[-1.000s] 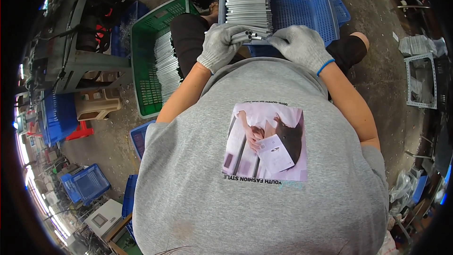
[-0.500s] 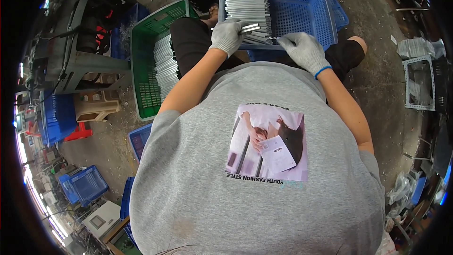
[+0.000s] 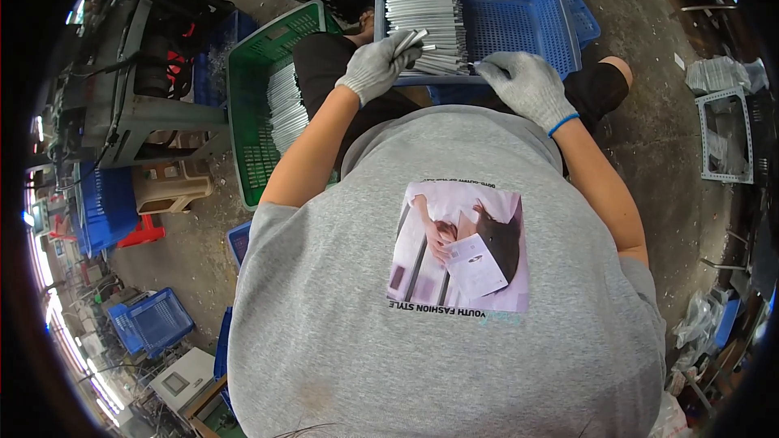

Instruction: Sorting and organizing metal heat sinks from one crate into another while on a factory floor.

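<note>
Silvery rods (image 3: 412, 42) lay in left hand (image 3: 372, 71), fingers (image 3: 410, 57) clasped round them, by blue basket's (image 3: 511, 16) near-left corner; seemed light, stiff, slick, best gripped mid-length; hold of right hand (image 3: 526, 85) couldn't be told

Grey gloves (image 3: 527, 88), silver rods (image 3: 422, 12), blue lattice crate (image 3: 519, 20), green crate (image 3: 248, 134)

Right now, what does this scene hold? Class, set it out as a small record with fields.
Blue basket: silvery pieces stacked on its left side
Left grip: gloved, closed around a few silvery tubes
Right grip: gloved, by the blue basket's near edge; any hold unclear
Green basket: more silvery pieces inside, beside left leg
</note>
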Tool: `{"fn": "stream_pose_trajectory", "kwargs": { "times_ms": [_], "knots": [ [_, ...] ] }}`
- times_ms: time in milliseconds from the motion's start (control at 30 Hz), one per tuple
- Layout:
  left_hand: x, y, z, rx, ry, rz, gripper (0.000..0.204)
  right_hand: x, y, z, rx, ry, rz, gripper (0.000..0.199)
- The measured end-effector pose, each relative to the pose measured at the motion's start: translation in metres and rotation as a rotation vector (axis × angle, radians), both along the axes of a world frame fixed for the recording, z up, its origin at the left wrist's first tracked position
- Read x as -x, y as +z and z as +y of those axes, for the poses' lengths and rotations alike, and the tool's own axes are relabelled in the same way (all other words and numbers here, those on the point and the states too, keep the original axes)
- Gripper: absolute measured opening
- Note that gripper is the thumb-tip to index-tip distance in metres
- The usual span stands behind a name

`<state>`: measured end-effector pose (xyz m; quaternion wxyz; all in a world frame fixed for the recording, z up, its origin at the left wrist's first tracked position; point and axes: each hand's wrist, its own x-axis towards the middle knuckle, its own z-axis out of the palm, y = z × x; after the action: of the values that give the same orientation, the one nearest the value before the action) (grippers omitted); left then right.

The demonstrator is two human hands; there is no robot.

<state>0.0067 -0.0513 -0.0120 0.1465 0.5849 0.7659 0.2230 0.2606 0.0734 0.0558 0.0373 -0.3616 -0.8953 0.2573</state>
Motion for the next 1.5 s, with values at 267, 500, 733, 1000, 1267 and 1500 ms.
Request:
{"fn": "stream_pose_trajectory", "kwargs": {
  "times_ms": [267, 500, 733, 1000, 1267, 1500],
  "knots": [
    [-0.004, 0.012, -0.019, -0.146, -0.244, -0.218, 0.041, 0.003, 0.034, -0.015, -0.098, 0.141, 0.028, 0.033],
    [-0.018, 0.03, -0.02, -0.185, -0.327, -0.176, 0.031, 0.005, 0.03, -0.014, -0.184, 0.22, 0.052, 0.031],
    [-0.031, 0.031, -0.017, -0.348, -0.251, 0.004, 0.018, 0.011, 0.031, -0.015, -0.153, 0.22, -0.061, 0.031],
    [-0.039, 0.034, -0.017, -0.436, -0.171, 0.073, 0.008, 0.015, 0.039, -0.01, -0.078, 0.135, -0.095, 0.033],
    [-0.04, 0.029, -0.02, -0.472, -0.164, 0.135, 0.02, 0.018, 0.037, -0.008, -0.062, 0.176, -0.083, 0.034],
    [-0.042, 0.025, -0.018, -0.471, -0.138, 0.099, 0.018, 0.015, 0.029, -0.008, -0.012, 0.177, -0.154, 0.033]
  ]
}}
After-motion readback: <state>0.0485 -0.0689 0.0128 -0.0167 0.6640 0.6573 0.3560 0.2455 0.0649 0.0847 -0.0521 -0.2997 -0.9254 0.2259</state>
